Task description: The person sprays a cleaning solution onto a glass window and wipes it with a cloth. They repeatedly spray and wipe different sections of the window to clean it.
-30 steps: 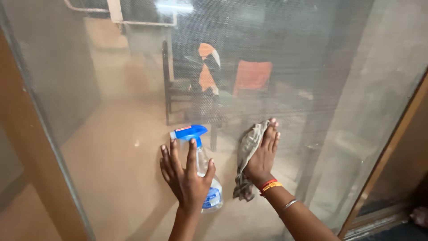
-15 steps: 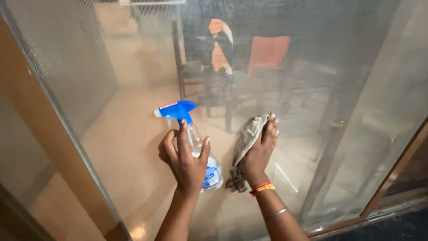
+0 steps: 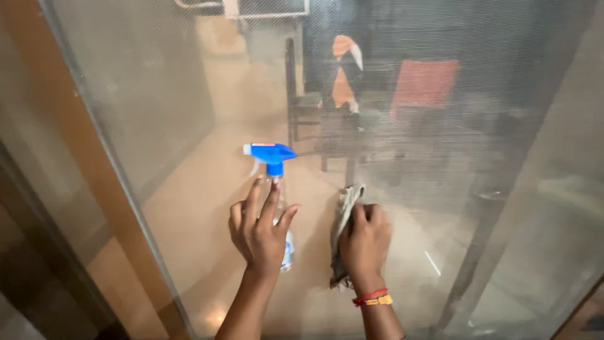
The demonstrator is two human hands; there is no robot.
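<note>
Bottle (image 3: 280, 208) stands upright, blue nozzle leftward, left hand (image 3: 259, 230) loosely gripping it, right hand (image 3: 365, 242) clutching cloth (image 3: 343, 217).

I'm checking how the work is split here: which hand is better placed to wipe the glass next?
Probably the right hand: it grips the grey cloth against the glass panel. The left hand is taken up with the spray bottle.

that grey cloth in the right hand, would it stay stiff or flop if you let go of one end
Likely floppy: the cloth hangs creased and bunched above and below the right hand. Probably light, since the fingers alone pin it against the glass pane. It looks unlikely to slide by itself.
</note>
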